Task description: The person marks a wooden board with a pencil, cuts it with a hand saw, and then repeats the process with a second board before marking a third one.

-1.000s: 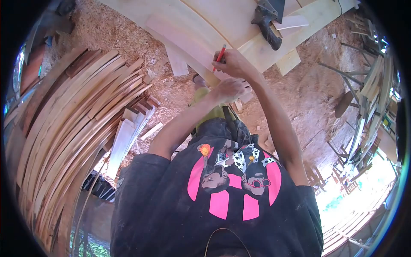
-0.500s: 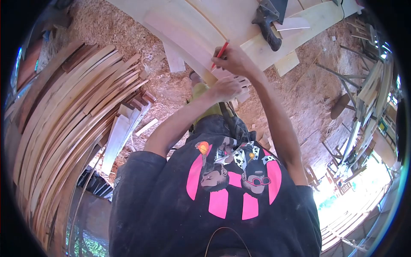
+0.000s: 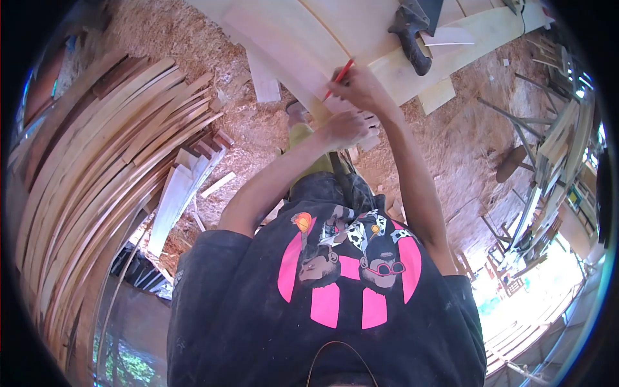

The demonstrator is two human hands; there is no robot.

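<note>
In my right hand [image 3: 362,89] is a red pencil [image 3: 339,78], slanting with its lower end toward the wood. My left hand [image 3: 347,131] is closed just below it, fingers curled at the near end of a long pale wooden board [image 3: 277,45]. What those fingers grip is mostly hidden. Pale wood shows between the two hands. A handsaw [image 3: 412,42] with a dark handle lies on the boards to the right of my right hand.
Stacked curved wooden planks [image 3: 97,193] fill the left side. Wood shavings [image 3: 445,148] cover the ground. A pale offcut [image 3: 436,96] lies by the board's edge, and another piece [image 3: 263,80] sticks out on the left. Timber lengths [image 3: 554,148] lean at right.
Both hands stay close together; the right hand with the pencil has shifted slightly right and down in view. The boards and handsaw also sit slightly further right, as the view has moved.
</note>
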